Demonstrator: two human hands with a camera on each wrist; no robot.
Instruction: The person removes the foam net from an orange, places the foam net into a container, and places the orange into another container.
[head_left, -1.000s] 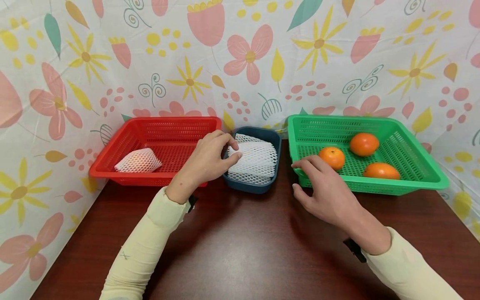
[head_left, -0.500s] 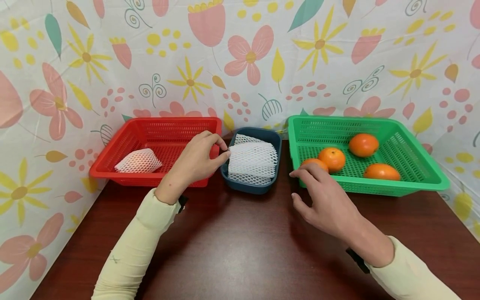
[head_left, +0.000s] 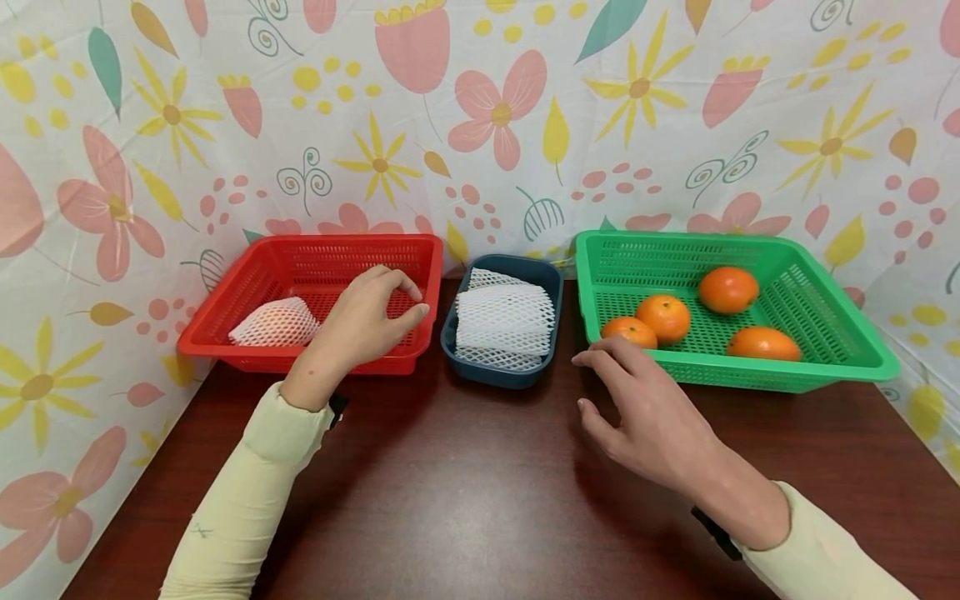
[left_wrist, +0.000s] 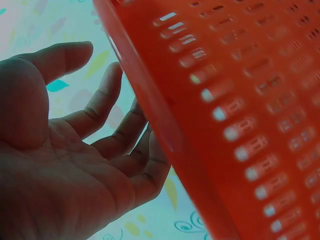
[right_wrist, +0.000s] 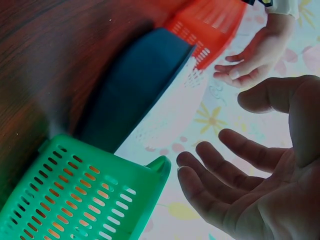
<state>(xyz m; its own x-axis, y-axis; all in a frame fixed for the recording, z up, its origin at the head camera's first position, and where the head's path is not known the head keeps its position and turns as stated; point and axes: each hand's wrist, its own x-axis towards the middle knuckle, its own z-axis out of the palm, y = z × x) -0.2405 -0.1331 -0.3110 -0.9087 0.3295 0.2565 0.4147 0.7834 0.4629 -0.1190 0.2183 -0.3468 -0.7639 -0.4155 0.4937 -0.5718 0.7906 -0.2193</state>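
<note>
My left hand [head_left: 363, 321] hovers over the front right part of the red basket [head_left: 258, 360], fingers loosely bent and nothing held. In that basket lies a fruit in a white foam net [head_left: 276, 322]. White foam net sleeves [head_left: 506, 321] are piled in the dark blue bin [head_left: 491, 375] between the baskets. My right hand [head_left: 656, 417] is at the front left corner of the green basket [head_left: 810, 371], its fingers relaxed and holding nothing. Several bare orange fruits [head_left: 663, 318] lie inside the green basket; the nearest one [head_left: 628, 331] is partly hidden behind the rim and my fingers.
The containers stand in a row along the back of a dark brown table [head_left: 472, 492]. A flower-printed cloth [head_left: 498, 108] hangs right behind them. The basket rims rise above the table.
My left hand has moved left from the blue bin to above the red basket. The right hand has drawn slightly down and back, uncovering the nearest orange fruit.
</note>
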